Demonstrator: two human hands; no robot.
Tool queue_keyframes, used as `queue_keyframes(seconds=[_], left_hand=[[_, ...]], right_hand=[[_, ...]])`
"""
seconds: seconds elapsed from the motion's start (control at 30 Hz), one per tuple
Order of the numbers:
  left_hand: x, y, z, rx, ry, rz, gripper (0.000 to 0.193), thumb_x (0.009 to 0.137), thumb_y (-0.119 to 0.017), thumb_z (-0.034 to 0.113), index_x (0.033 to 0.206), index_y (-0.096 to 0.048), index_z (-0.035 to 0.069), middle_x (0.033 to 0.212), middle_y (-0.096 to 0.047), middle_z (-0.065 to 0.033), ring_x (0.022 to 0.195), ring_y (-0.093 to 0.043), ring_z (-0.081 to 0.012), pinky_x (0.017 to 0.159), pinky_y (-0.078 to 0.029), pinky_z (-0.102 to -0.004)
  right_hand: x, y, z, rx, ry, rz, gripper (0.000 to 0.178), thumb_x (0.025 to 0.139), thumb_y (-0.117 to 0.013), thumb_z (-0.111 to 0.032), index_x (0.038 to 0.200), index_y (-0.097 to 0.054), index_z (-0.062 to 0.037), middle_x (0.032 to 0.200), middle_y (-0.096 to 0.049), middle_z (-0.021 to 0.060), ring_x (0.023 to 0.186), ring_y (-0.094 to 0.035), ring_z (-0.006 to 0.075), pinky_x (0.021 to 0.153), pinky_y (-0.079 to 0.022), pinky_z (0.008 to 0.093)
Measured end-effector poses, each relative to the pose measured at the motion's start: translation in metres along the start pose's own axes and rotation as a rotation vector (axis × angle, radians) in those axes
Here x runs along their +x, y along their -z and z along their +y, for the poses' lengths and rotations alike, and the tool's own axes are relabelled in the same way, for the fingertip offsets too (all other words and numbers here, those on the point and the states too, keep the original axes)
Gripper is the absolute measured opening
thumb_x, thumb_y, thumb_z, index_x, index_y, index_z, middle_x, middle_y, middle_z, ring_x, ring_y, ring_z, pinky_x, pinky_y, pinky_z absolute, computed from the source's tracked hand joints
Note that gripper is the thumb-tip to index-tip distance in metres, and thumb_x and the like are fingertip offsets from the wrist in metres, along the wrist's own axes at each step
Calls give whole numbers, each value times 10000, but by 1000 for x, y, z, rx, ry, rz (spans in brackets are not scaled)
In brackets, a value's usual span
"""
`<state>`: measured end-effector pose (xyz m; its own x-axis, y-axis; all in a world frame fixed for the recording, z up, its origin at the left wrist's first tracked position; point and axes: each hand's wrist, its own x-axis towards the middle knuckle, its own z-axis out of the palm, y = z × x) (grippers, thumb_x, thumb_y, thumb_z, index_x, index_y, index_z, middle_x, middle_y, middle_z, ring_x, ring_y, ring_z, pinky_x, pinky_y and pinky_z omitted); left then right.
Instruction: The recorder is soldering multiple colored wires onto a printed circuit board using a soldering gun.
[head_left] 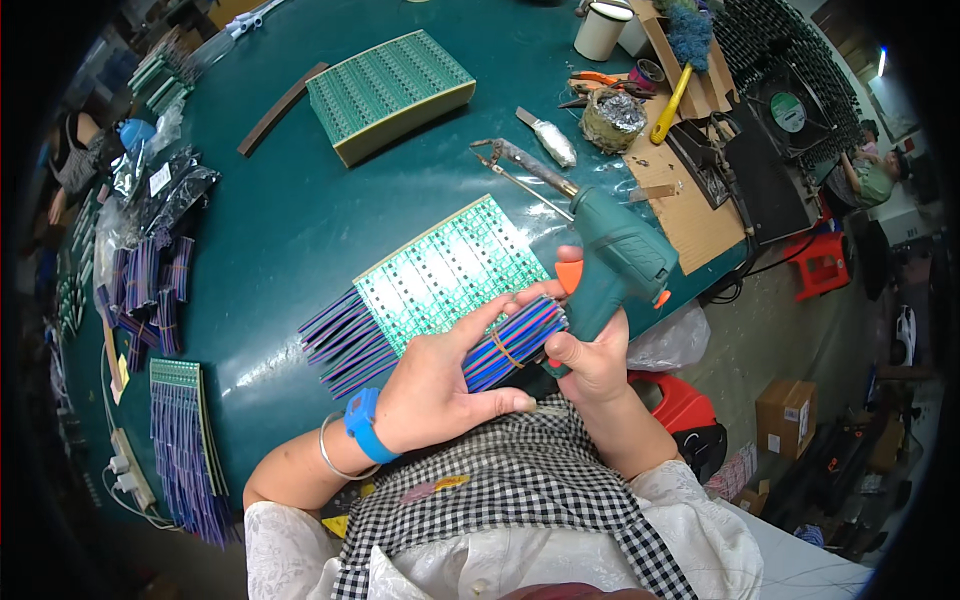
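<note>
Right now your left hand (430,375) is curled around a banded bundle of wires (515,340), its thumb along the lower side and its fingers along the upper. Your right hand (598,365) is closed around the handle of a green soldering gun (622,250) with an orange trigger (569,276); the gun's tip points up and to the left, away from you. The wire ends on the right of the bundle sit close beside your right thumb, in front of your checked apron (480,470).

Just beyond your left hand, a green circuit board panel (440,270) lies at a slant on the surface (250,250), with purple-toned wires (345,345) spreading from its lower left end. Farther off you have a thick stack of boards (395,95), with a dark strip (282,110) to its left. On its right lie a foil-wrapped piece (552,142) and a round, silvery-topped container (612,120), and past them a yellow-handled brush (672,105) and a white cup (600,33).

Over on your left, more wire bundles (150,280) lie near dark plastic bags (175,190). Nearer you, a wired board (180,400) lets its purple wires trail down toward the surface's edge.
</note>
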<state>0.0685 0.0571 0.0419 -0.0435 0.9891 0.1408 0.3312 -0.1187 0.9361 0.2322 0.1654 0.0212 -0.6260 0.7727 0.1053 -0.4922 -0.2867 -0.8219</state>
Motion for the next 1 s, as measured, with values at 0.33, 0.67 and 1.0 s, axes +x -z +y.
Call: queue_keyframes(seconds=[0.33,0.67,1.0], left_hand=[[6,5,5,179,141,28,427,782,-823,267,1023,-583,9,804,-664,-180,731,-681,-345,652,-523,-391],[7,6,-12,299,157,147,396,777,-791,145,1053,-542,11,858,-669,-217,793,-678,-412,667,-530,-426],[7,-2,-7,447,48,139,457,776,-735,99,1158,-504,0,890,-657,-263,810,-660,-457,705,-538,-486]], right_hand=[[4,7,3,-155,142,9,895,756,-852,-72,1456,-296,-36,1210,-613,242,1068,-645,268,844,-575,332],[-20,21,21,-812,334,-168,875,776,-757,88,1486,-266,-50,1075,-597,145,883,-619,172,745,-543,270],[-15,8,35,-1181,528,77,384,775,-801,-146,1095,-642,-6,906,-691,125,766,-705,250,658,-567,334]])
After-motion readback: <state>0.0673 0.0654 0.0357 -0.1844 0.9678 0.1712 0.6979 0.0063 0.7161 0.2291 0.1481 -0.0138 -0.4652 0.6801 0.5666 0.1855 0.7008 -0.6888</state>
